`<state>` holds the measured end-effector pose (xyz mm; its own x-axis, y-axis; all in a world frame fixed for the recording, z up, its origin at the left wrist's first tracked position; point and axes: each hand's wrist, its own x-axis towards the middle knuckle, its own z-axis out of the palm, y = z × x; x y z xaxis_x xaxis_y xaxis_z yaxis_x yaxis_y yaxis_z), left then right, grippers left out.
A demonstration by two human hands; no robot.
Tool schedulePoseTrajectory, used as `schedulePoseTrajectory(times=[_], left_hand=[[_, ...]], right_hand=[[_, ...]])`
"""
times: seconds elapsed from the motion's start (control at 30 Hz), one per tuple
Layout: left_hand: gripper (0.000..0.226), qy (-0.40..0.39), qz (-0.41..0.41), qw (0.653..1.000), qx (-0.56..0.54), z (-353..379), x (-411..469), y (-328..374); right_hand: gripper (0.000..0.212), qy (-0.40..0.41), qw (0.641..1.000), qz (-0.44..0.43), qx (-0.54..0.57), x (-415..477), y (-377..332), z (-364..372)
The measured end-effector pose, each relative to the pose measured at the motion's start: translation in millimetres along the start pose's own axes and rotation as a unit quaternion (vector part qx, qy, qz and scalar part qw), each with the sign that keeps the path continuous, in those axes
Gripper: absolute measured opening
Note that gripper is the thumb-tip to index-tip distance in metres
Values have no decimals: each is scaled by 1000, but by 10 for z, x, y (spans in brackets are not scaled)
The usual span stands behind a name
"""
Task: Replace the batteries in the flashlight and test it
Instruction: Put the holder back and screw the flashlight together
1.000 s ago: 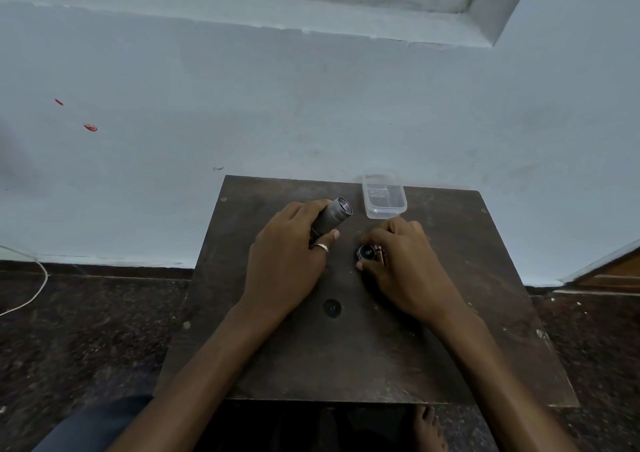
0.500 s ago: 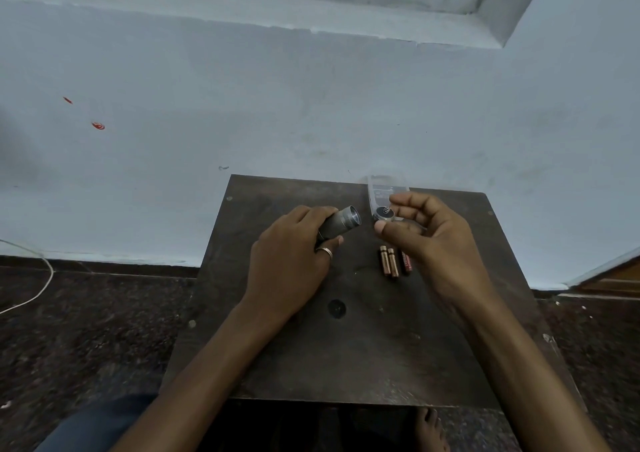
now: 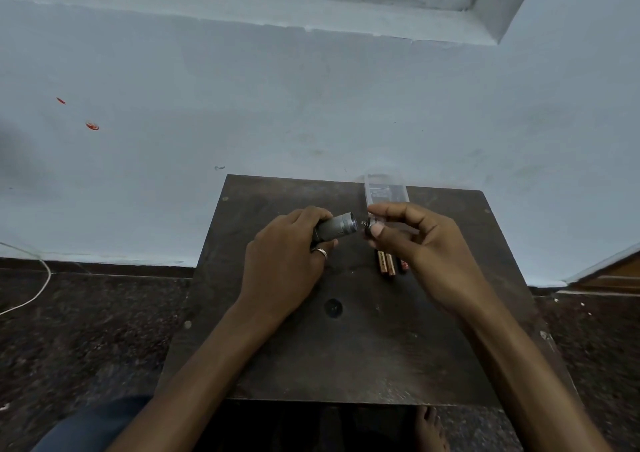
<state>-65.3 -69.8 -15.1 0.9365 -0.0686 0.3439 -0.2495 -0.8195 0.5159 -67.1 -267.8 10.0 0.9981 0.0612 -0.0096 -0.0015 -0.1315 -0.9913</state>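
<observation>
My left hand (image 3: 284, 261) grips a grey flashlight body (image 3: 337, 230) above the dark wooden table (image 3: 346, 347), its open end pointing right. My right hand (image 3: 415, 244) pinches the small black end cap (image 3: 370, 227) with its spring between thumb and forefinger, just right of the open end and a small gap away from it. Three copper-coloured batteries (image 3: 389, 263) lie side by side on the table below the cap, partly hidden by my right hand.
A clear plastic box (image 3: 386, 190) stands at the table's far edge, behind my right hand. A round dark spot (image 3: 333, 308) marks the table's middle. A white cable (image 3: 31, 292) lies on the floor at left. A bare foot (image 3: 429, 431) shows under the table's near edge.
My right hand lifted the end cap off the table, uncovering the batteries, and brought it left up to the flashlight's open end. The left hand raised the flashlight slightly.
</observation>
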Motion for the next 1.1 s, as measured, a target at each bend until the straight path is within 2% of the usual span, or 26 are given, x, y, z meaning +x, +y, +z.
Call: schedulePoseTrajectory(times=[0.1,0.4,0.9,1.1], left_hand=[[27,-9,14,1000,12,16,-1,3],[29,-14,17,999,29,47,-11,-7],[28,-20,34,999,23,66,-15,-4],[28,-17,38,999,15,57,-17,-6]], right_hand=[[27,-9,998,-5,-57,4,17,-2],[28,-14,992,-26,-126,8,66,19],[30,-3,985,-49,-164,31,102,10],[16,24,981,-52,-187,29,104,12]])
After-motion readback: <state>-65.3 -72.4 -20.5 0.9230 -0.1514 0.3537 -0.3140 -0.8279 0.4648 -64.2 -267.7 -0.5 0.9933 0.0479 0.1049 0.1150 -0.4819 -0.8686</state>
